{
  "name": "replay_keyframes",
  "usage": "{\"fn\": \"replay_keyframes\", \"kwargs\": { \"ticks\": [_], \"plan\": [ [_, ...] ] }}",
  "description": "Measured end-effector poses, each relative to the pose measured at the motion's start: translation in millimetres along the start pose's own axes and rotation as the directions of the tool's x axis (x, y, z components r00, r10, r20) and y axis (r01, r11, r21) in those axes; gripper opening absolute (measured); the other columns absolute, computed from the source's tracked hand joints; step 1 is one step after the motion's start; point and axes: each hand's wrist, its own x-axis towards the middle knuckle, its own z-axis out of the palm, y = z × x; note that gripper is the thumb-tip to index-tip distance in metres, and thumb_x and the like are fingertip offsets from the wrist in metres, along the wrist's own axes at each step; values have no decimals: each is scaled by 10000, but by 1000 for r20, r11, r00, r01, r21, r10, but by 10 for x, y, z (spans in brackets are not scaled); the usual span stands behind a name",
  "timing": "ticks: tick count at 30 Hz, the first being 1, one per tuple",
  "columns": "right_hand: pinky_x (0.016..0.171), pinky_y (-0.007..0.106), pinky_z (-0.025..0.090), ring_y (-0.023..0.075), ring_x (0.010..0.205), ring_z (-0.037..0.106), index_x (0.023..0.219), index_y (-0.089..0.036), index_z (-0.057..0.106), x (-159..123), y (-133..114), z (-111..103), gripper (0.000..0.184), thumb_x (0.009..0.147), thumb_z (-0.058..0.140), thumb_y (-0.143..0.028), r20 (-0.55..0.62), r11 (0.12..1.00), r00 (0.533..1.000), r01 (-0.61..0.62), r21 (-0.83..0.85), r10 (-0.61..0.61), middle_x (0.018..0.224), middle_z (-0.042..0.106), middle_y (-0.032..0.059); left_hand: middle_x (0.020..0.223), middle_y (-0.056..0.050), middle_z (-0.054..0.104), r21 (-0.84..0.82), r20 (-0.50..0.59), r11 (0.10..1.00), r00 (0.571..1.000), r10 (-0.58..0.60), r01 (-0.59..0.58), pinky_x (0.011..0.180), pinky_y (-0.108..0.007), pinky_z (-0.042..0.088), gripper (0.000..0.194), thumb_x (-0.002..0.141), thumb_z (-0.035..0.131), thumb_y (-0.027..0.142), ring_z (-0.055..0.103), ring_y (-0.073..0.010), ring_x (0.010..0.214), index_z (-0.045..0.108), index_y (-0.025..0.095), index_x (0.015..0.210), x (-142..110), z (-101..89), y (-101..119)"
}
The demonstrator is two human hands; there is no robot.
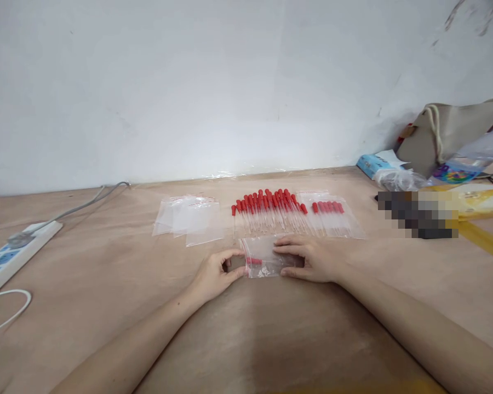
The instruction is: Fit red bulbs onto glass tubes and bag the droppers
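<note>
A clear zip bag [271, 251] lies on the table in front of me, its red-striped opening to the left. Inside it, near that opening, shows the red rubber bulb of a dropper [254, 261]. My left hand [218, 273] pinches the bag's open edge between thumb and fingers. At the bag's other end, my right hand [308, 260] grips it with fingers along the top and thumb by the lower edge. Just behind, several glass droppers with red bulbs [267, 201] lie side by side.
Flat zip bags [189, 216] lie stacked to the left of the droppers. At right, more droppers rest on another bag [353, 219]. A power strip [24, 249] stands far left. A tissue pack [376, 164], a plastic bottle [472, 156] and a grey bag [456, 128] are at back right.
</note>
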Motion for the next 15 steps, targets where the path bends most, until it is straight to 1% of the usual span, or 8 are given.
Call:
{"fn": "replay_keyframes", "kwargs": {
  "ticks": [3, 5, 7, 10, 12, 13, 15],
  "plan": [
    [920, 393, 411, 226, 1078, 498, 1153, -205, 566, 31, -78, 75, 473, 756, 563, -463, -30, 999, 999, -33, -11, 33, 1175, 548, 94, 781, 1, 586, -15, 3, 1000, 1000, 28, -28, 530, -206, 362, 379, 733, 593, 395, 431, -91, 558, 615, 217, 1067, 12, -5, -18],
    [909, 389, 419, 225, 1066, 504, 1142, -207, 573, 55, -135, 131, 456, 761, 560, -457, -59, 999, 997, -49, -11, 49, 1162, 555, 93, 856, -15, 580, -32, 32, 998, 998, 61, -60, 542, -207, 374, 309, 770, 554, 358, 443, -90, 577, 635, 220, 1034, 27, -31, -47],
    [904, 390, 421, 225, 1055, 509, 1122, -211, 586, 76, -176, 184, 436, 762, 559, -456, -89, 998, 994, -59, -14, 57, 1144, 566, 89, 838, -19, 563, -46, 55, 995, 995, 88, -85, 559, -208, 381, 247, 802, 512, 325, 468, -99, 617, 656, 215, 971, 35, -59, -67],
    [909, 396, 415, 228, 1063, 503, 1110, -208, 591, 93, -193, 240, 443, 753, 565, -469, -118, 998, 991, -67, -22, 64, 1143, 564, 90, 861, -28, 574, -77, 81, 985, 984, 159, -153, 668, -232, 406, 196, 821, 493, 289, 518, -129, 754, 650, 194, 889, 29, -77, -43],
    [913, 387, 415, 228, 1077, 494, 1119, -196, 584, 93, -182, 257, 473, 740, 574, -480, -130, 997, 989, -73, -10, 71, 1161, 550, 99, 843, -25, 591, -75, 84, 980, 978, 192, -186, 725, -250, 401, 173, 829, 487, 279, 523, -140, 797, 627, 181, 852, 24, -69, 0],
    [914, 381, 416, 226, 1080, 493, 1122, -191, 580, 91, -176, 260, 485, 735, 579, -483, -134, 997, 988, -74, -2, 73, 1166, 545, 103, 825, -22, 597, -63, 84, 979, 977, 197, -192, 724, -250, 397, 164, 830, 487, 274, 522, -141, 793, 620, 179, 842, 26, -60, 20],
    [913, 375, 418, 224, 1078, 494, 1122, -191, 580, 87, -167, 257, 490, 729, 586, -483, -135, 997, 988, -74, 12, 75, 1163, 545, 106, 787, -16, 596, -31, 79, 983, 980, 183, -181, 665, -232, 387, 144, 815, 509, 265, 514, -133, 737, 622, 176, 818, 39, -36, 43]
  ]
}}
